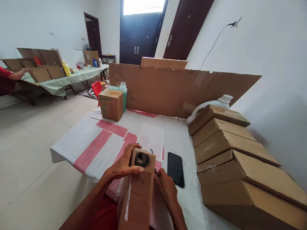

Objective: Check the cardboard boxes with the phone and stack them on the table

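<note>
A long, narrow cardboard box [141, 198] rises from my lap at the table's near edge. Its upper part has a small hole [140, 157] ringed by a black, scorched-looking patch, and a torn white strip runs down its side. My left hand [126, 163] grips the box near its upper end, thumb across the front below the hole. Along the right side of the box, my right hand [166, 185] is closed around a thin tool with a dark handle [156, 173]; its kind is mostly hidden. A black smartphone [176, 169] lies just right of that hand.
Several cardboard boxes [230, 163] line the table's right side, with a white jug [222, 101] behind them. A cardboard panel [163, 91] stands along the back. At the far left corner are a small box [110, 105] and a green bottle [125, 99]. Another person's arm [18, 75] shows at a distant table.
</note>
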`<act>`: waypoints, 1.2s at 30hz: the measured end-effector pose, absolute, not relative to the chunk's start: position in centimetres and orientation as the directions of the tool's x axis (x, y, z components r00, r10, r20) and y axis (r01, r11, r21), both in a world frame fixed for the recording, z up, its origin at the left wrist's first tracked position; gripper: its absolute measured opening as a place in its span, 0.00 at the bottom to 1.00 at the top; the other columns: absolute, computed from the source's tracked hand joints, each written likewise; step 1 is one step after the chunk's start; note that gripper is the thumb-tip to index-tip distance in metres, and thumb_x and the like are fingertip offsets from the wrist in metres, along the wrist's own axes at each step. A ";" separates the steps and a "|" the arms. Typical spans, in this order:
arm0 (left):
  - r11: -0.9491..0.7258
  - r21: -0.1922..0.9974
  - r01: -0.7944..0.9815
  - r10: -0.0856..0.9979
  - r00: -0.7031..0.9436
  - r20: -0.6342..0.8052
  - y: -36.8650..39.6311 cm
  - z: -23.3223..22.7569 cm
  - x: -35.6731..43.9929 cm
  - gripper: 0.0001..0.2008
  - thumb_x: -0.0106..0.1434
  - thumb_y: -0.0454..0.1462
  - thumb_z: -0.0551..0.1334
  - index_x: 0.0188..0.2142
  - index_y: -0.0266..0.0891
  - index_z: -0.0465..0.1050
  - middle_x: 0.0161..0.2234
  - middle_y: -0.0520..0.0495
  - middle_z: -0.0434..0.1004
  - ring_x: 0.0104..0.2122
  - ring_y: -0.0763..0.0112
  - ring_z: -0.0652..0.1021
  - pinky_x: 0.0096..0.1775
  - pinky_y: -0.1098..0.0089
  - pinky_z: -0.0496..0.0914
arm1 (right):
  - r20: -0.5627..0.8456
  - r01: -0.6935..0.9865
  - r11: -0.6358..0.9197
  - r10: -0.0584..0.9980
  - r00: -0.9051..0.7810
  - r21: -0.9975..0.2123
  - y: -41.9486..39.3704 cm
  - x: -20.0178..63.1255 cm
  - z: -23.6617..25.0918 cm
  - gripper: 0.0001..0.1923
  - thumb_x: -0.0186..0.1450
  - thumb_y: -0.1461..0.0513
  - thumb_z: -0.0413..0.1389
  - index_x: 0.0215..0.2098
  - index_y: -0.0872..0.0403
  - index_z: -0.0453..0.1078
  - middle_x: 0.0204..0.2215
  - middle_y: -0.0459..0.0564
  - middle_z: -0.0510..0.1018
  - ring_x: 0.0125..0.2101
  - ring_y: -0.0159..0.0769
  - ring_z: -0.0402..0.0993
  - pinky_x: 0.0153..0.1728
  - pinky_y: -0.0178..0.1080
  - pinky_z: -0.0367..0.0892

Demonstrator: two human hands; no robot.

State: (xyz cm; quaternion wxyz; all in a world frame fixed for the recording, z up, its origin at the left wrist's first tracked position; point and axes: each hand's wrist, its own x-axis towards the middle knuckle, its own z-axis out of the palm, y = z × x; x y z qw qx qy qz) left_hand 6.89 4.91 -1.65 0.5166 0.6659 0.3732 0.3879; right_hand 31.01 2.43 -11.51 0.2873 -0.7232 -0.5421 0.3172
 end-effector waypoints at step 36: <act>-0.097 0.986 0.138 0.894 0.448 0.026 5.1 -1.5 6.6 0.49 0.48 0.52 0.77 0.63 0.43 0.57 0.62 0.37 0.63 0.62 0.45 0.68 0.64 0.48 0.62 | 0.077 0.356 -0.045 0.945 0.319 -0.933 4.1 31.4 -2.6 0.18 0.72 0.46 0.49 0.37 0.51 0.65 0.35 0.50 0.81 0.23 0.33 0.72 0.21 0.35 0.62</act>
